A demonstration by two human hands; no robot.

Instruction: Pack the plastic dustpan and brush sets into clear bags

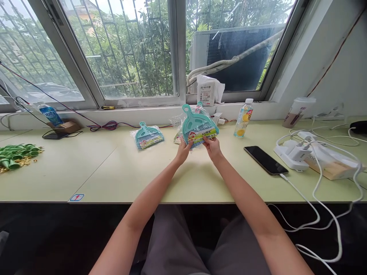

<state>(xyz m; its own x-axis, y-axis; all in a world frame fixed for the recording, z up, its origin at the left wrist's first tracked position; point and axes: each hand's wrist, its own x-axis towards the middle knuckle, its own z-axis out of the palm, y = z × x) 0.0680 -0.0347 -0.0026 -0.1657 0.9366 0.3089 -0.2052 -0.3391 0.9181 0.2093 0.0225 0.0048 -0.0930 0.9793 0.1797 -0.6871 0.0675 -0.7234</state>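
Left hand (182, 151), right hand (213, 149) — one dustpan (193, 121) held | phone (266, 160) — one

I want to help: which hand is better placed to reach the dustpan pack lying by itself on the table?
Probably the left hand: that dustpan pack lies to its left, farther from the right hand. Both hands hold another pack, so the left would let go first.

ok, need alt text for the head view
Left hand and right hand hold a wrapped teal dustpan-and-brush set over a pale green table before a window. Another wrapped set lies left of it; a drink bottle and a phone are to the right.
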